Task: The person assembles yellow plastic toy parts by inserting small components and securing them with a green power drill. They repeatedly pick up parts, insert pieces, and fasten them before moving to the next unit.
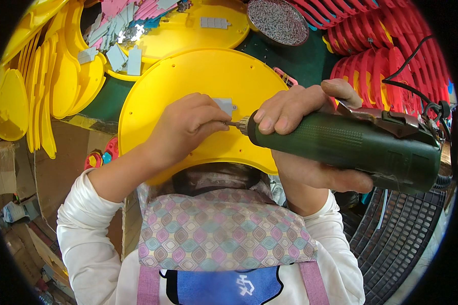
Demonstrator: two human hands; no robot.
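My right hand (pixel 290 110) grips a dark green electric screwdriver (pixel 328 141) lying nearly level, its chuck and bit pointing left. At the bit's tip are the pinched fingertips of my left hand (pixel 198 122); a small screw may be between them, but the fingers hide it. Under both hands lies a rounded yellow plastic panel (pixel 213 72) with small holes near its rim. A grey plastic cover (pixel 225 105) with a screw tab sits on the panel's middle, partly hidden by my left hand.
A metal bowl of screws (pixel 278 21) stands at the back. Yellow panels (pixel 65 76) are stacked left, red plastic parts (pixel 370 72) right. Loose grey covers (pixel 118 59) lie on another yellow panel (pixel 183 34). A black cable (pixel 408 87) hangs at right above a black plastic crate (pixel 400 236).
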